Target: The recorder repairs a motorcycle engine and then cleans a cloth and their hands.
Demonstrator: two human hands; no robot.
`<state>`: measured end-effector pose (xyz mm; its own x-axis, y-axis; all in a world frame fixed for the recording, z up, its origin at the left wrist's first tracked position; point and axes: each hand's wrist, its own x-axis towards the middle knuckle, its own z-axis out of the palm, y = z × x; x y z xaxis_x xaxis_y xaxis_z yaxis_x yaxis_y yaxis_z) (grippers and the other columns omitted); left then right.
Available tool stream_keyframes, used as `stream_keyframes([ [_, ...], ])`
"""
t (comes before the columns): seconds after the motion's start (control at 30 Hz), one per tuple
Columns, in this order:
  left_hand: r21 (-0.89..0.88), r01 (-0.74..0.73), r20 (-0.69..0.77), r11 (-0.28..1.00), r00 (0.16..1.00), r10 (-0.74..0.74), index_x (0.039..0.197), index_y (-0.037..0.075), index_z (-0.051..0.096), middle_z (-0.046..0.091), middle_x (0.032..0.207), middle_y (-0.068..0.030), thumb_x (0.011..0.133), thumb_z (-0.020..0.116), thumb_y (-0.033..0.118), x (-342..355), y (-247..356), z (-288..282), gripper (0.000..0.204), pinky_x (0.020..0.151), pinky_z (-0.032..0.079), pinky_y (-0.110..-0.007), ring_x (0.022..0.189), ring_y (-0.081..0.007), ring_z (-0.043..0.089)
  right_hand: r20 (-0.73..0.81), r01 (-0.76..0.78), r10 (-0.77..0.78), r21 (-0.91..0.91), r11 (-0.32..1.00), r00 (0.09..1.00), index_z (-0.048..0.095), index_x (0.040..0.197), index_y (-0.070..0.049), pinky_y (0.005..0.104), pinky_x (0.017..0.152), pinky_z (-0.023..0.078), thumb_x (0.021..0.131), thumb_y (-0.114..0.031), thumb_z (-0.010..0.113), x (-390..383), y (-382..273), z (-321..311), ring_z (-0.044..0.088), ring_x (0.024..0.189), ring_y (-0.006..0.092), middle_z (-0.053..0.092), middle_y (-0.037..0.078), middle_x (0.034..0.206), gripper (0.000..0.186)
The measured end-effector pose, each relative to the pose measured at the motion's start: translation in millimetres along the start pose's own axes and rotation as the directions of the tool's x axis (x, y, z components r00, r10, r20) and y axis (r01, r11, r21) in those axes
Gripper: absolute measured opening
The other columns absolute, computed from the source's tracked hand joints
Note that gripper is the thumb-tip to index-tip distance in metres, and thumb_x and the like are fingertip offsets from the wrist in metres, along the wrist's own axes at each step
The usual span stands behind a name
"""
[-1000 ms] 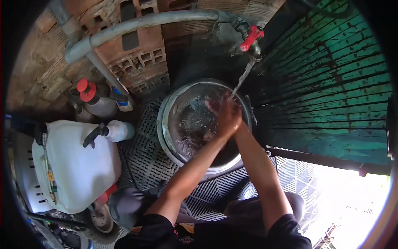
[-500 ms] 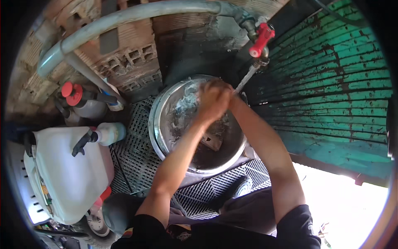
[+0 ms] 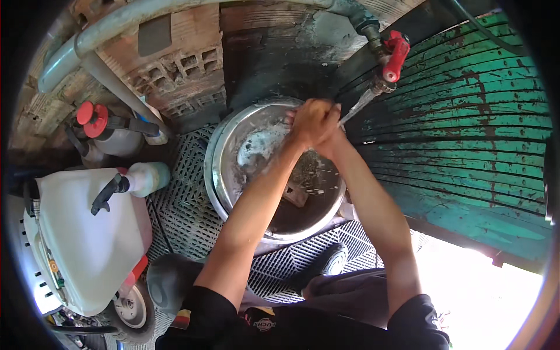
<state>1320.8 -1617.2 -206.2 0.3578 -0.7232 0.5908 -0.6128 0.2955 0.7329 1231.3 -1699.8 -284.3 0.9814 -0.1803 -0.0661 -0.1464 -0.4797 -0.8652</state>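
My left hand [image 3: 313,121] lies over my right hand [image 3: 331,143], and the two are clasped together above the far right part of a round metal basin [image 3: 217,169]. The left fingers wrap round the right hand. Most of the right hand is hidden beneath, with what look like its fingertips showing at the left side of the clasp. A stream of water [image 3: 357,107] runs from a tap with a red handle [image 3: 397,55] down to the hands. White suds [image 3: 256,146] float in the basin, and a flat brownish piece [image 3: 295,196] lies in its water.
At the left stand a large whitish plastic container [image 3: 87,233], a spray bottle [image 3: 146,179] and a pump sprayer with a red knob [image 3: 92,120]. A grey pipe [image 3: 134,26] crosses the brick wall. Green slatted metal [image 3: 466,140] rises at right, above a perforated floor mat [image 3: 181,221].
My clasped hands have shifted slightly right and the left hand's grip has turned. The suds show more plainly. The whole view has shifted, with the tap further up and right.
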Motion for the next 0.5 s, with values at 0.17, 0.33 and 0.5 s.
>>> stream_keyframes([
  [0.17,0.155,0.315,0.108,0.936,0.937,-0.333,0.067,0.006,0.063,0.062,0.069,-0.0181,0.087,0.053,0.033,-3.7,-21.6,23.2,0.035,0.063,0.044,-0.05,0.068,-0.0408,0.058,-0.488,-0.217,0.115,-0.158,0.963,0.865,0.043,0.128,0.002,0.0382,0.104,0.035,0.095,-0.019,0.046,-76.0,-109.6,39.5,0.047,0.12,0.0302,0.051,0.018,0.126,0.039],
  [0.33,0.3,-0.1,0.279,0.949,0.96,0.013,0.06,0.007,0.064,0.066,0.069,-0.0151,0.088,0.051,0.036,-15.2,-22.4,79.6,0.042,0.061,0.049,-0.045,0.068,-0.036,0.064,-0.439,-0.019,-0.152,-0.361,0.932,0.886,0.058,0.111,-0.003,0.0561,0.107,0.021,0.089,-0.018,0.048,-80.9,-229.3,83.5,0.044,0.121,0.0363,0.053,0.021,0.12,0.029],
  [0.5,0.175,-0.394,0.661,0.902,0.726,0.189,0.064,0.006,0.063,0.064,0.07,-0.0133,0.089,0.05,0.032,-27.6,8.2,101.8,0.039,0.065,0.049,-0.044,0.069,-0.0307,0.063,-0.261,0.261,-0.468,-0.563,0.784,0.844,0.065,0.092,-0.009,0.0482,0.075,0.047,0.082,-0.029,0.055,-73.7,-166.5,39.7,0.061,0.078,0.0345,0.064,0.013,0.086,0.025],
])
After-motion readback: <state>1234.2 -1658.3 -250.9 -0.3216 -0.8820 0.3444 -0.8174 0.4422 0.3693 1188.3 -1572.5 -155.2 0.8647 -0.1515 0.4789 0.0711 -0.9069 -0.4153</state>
